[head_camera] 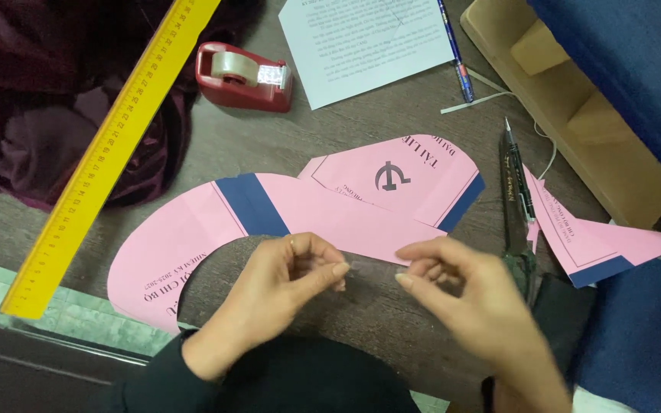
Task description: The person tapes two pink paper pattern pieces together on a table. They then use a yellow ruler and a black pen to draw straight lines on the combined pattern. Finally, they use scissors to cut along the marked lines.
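Brown wood makes up the table top (307, 138), and a curved pink paper piece with a dark blue stripe (193, 229) is laid flat on it near the middle. Just in front of that paper, a small clear strip of sticky tape (369, 269) is pinched between the left hand (284, 294) and the right hand (460, 294), with the fingers of both curled in. A long yellow ruler (109, 157) and a red tape holder (245, 76) are seen far left, and dark scissors (518, 210) lie right.
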